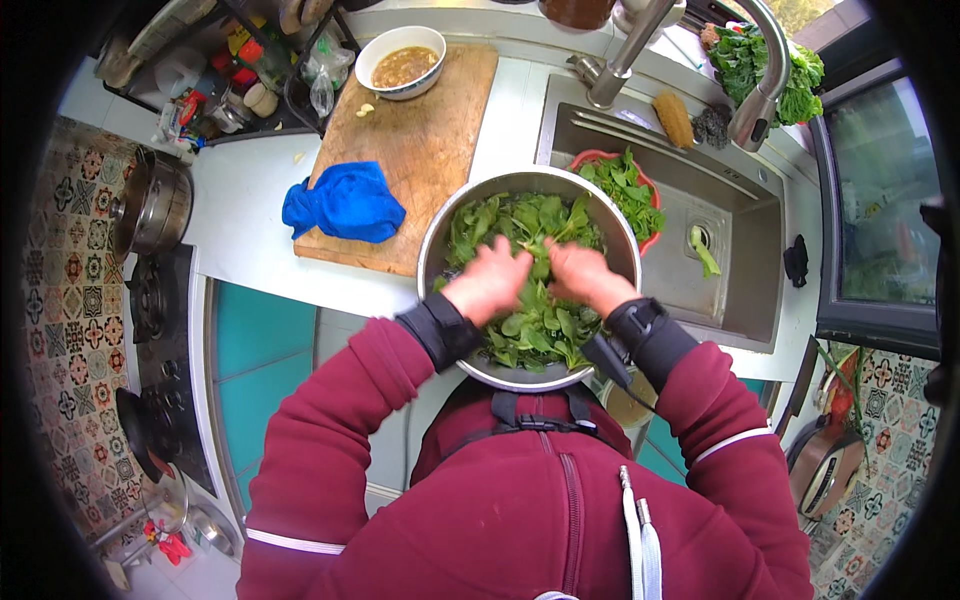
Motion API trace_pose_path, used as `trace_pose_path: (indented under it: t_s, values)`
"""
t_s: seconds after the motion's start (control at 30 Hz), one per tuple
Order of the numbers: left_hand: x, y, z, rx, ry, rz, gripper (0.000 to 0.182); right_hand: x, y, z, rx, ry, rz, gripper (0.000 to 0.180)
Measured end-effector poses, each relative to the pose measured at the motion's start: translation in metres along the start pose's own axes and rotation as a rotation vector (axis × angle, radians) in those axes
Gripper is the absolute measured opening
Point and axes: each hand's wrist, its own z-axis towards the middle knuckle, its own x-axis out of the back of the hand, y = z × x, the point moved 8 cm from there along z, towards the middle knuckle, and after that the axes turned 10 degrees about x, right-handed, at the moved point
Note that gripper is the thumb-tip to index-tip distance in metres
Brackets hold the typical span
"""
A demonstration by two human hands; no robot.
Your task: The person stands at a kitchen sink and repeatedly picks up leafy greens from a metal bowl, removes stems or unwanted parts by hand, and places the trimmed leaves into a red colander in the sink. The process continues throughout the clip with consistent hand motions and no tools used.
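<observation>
A large round metal basin [628,225] of leafy greens [540,330] in water stands at the counter's front edge, partly over the sink's left side. Inside it, my left hand [495,279] and my right hand [585,276] are close together among the leaves, blurred by motion. A sprig of greens is between the fingertips, but which hand grips it I cannot tell. Behind the basin on the right, a red colander [598,155] with more green leaves sits in the sink.
A wooden cutting board [450,112] at left bears a blue cloth [352,202] and a bowl of brownish food [401,64]. The steel sink [750,225] has a curved faucet [780,67] over it and a green scrap [703,253] by its drain. A steel pot [154,202] stands far left.
</observation>
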Motion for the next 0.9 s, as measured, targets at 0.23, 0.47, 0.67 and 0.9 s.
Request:
trace_pose_path:
  t_s: [0.23,0.47,0.67,0.9]
  values:
    - [0.008,-0.017,0.019,-0.101,-0.003,-0.007,0.043,0.009,0.007,0.004,0.062,0.075,0.226,0.056]
    - [0.027,0.007,-0.052,-0.277,0.199,0.142,0.044,0.058,-0.031,-0.087,0.346,0.251,-0.026,0.042]
    - [-0.028,0.041,-0.043,-0.347,-0.132,0.360,0.034,-0.013,-0.045,-0.054,0.312,-0.328,-0.117,0.041]
    - [-0.051,0.038,-0.022,-0.497,-0.116,0.327,0.016,-0.047,-0.036,-0.012,0.309,-0.252,-0.113,0.061]
